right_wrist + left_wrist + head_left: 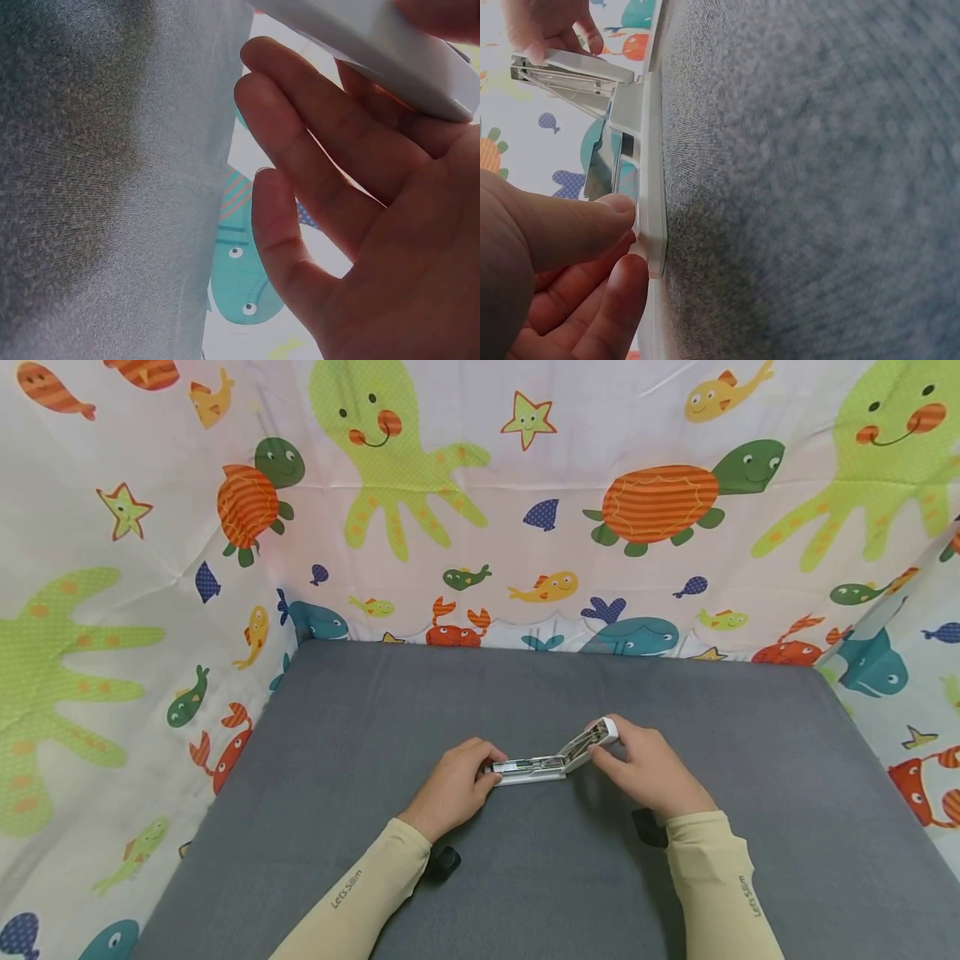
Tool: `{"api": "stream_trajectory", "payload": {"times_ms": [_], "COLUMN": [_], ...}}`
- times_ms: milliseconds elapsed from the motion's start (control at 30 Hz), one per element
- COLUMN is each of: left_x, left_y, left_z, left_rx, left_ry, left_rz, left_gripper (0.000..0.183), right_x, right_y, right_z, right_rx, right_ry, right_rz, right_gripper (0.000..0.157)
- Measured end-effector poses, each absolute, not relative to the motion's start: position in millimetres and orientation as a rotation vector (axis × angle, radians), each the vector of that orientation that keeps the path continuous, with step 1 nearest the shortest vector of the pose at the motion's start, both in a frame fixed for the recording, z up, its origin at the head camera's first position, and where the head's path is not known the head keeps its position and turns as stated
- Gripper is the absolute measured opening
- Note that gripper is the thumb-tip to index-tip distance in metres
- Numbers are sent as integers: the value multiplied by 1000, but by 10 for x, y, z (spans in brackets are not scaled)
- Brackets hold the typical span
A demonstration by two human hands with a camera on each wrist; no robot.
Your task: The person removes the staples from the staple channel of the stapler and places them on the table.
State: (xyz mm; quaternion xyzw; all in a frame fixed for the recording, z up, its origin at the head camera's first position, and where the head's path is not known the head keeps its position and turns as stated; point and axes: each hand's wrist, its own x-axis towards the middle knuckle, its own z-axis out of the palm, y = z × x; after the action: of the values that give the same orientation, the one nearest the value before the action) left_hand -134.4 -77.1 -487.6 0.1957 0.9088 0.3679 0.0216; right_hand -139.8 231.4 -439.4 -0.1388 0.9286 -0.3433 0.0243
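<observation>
A white stapler [531, 775] lies opened out on the grey table, its metal inner parts facing up. My left hand [452, 787] pinches the left end of its base between thumb and fingers. On the other side, my right hand [654, 770] grips the raised end of the top arm [592, 743], which slants up to the right from the hinge. The left wrist view shows the long flat base [653, 187] along the table, with the left thumb [592, 225] over its end. In the right wrist view the smooth white cover [375, 49] sits by the right thumb, and the other fingers extend below it.
The grey cloth-covered table [420, 693] spreads around the stapler. Behind it and at both sides hangs a white curtain [465, 527] printed with sea animals. Both forearms wear beige sleeves, and dark wrist cameras [444, 864] sit beneath the wrists.
</observation>
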Motion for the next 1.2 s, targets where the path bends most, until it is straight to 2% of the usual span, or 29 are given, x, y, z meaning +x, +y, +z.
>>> {"api": "stream_trajectory", "payload": {"times_ms": [267, 600, 1200], "left_x": [-1350, -1352, -1347], "left_y": [-762, -757, -773], "left_z": [-4862, -4853, -4848], "left_rx": [604, 584, 596], "left_ry": [2821, 2806, 2801], "left_rz": [1120, 1120, 1116], "left_gripper": [20, 21, 22], "right_x": [-1410, -1412, -1430], "right_y": [2320, 2336, 2414], "right_z": [-4376, -4375, -4373], "right_rx": [-406, -338, -241], "right_ry": [2912, 2914, 2928], "right_rz": [-1001, -972, -892], "right_gripper": [21, 17, 27]}}
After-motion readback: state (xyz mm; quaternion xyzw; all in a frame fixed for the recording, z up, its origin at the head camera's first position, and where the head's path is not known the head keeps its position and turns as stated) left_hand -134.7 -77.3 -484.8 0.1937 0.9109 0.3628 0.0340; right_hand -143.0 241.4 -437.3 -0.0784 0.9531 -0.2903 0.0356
